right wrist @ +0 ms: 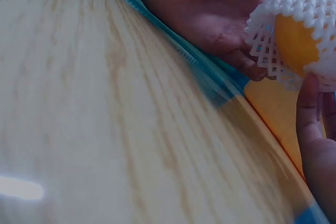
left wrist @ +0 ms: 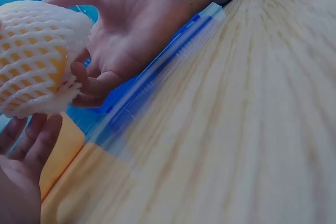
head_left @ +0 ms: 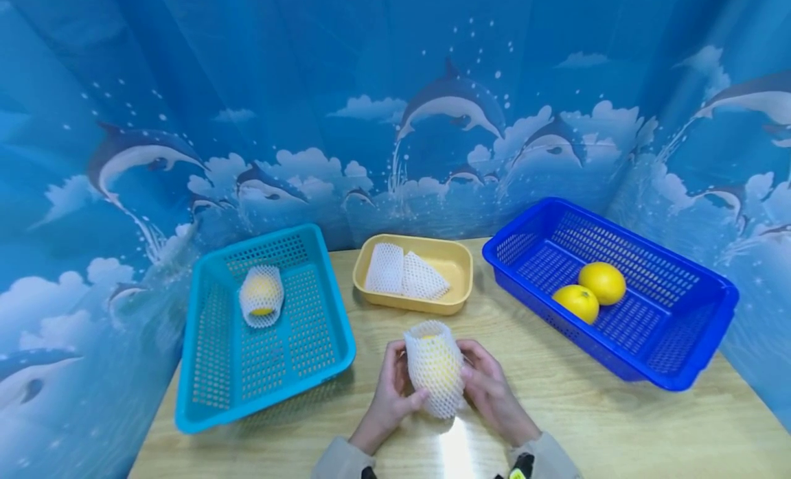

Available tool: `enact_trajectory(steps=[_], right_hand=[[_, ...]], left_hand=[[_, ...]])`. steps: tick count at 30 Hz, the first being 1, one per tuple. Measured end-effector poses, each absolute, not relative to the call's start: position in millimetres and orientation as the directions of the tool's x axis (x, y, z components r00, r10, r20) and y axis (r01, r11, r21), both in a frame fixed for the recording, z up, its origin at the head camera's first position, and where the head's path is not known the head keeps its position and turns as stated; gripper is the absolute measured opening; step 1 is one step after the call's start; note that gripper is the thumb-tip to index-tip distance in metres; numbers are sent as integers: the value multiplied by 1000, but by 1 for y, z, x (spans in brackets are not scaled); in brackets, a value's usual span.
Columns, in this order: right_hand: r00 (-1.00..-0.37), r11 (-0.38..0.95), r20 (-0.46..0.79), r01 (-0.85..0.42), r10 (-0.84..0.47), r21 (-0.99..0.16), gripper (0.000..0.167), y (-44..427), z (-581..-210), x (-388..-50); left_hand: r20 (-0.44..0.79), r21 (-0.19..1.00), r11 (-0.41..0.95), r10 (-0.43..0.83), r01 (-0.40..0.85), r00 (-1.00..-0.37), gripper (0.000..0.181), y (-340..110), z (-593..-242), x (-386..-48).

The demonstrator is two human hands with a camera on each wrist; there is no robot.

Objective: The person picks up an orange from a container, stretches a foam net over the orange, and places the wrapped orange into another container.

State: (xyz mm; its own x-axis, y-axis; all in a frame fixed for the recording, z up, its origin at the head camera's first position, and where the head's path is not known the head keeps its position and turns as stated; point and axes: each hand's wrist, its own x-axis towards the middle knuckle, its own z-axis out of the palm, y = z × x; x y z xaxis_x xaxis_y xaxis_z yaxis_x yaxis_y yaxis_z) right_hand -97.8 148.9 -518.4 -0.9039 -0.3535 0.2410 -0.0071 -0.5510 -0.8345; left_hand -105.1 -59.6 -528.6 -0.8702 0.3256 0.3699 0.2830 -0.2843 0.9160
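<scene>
Between both hands, above the table, is a yellow orange (left wrist: 30, 53) inside a white foam net sleeve (head_left: 434, 369). My left hand (head_left: 394, 388) holds it from the left side, the thumb on the near side of the net. From the right, my right hand (head_left: 488, 388) grips the sleeve with its fingers and thumb. The sleeve's upper end is open, with a bit of the fruit's top showing. In the right wrist view, part of the orange (right wrist: 296, 43) is bare at the sleeve's edge.
A teal basket (head_left: 266, 407) at left holds one netted orange (head_left: 261, 297). Behind the hands, a yellow tray (head_left: 459, 273) holds flat foam nets (head_left: 384, 267). At right, a blue basket (head_left: 655, 366) contains two bare oranges (head_left: 602, 283). A dolphin-print curtain (head_left: 346, 122) hangs behind the wooden table (head_left: 618, 431).
</scene>
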Motion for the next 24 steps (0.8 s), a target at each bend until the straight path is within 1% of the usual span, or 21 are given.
enact_trajectory(steps=[3, 7, 11, 16, 18, 21, 24], right_hand=[[-907, -568, 235, 5, -348, -823, 39, 149, -518, -98], [-918, -540, 223, -12, -327, -842, 37, 149, -519, -98], [-928, -508, 218, -36, -303, -860, 35, 149, -519, -98], [-937, -525, 214, -39, -276, -850, 35, 150, -521, -99], [-943, -525, 211, -47, -257, -850, 35, 150, -521, -99], [-956, -512, 195, -58, -219, -857, 35, 150, -522, -99], [-964, -489, 185, -70, -191, -869, 35, 149, -523, -100]], left_hand=[[440, 878, -349, 322, 327, -838, 68, -59, -530, -106], [451, 869, -371, 322, 327, -833, 67, -59, -529, -106], [430, 881, -351, 315, 317, -846, 64, -60, -529, -105], [378, 916, -260, 305, 306, -874, 58, -60, -530, -105], [377, 919, -235, 297, 315, -877, 55, -60, -531, -106], [393, 912, -242, 290, 330, -873, 50, -59, -531, -107], [400, 905, -278, 301, 321, -866, 48, -58, -531, -107]])
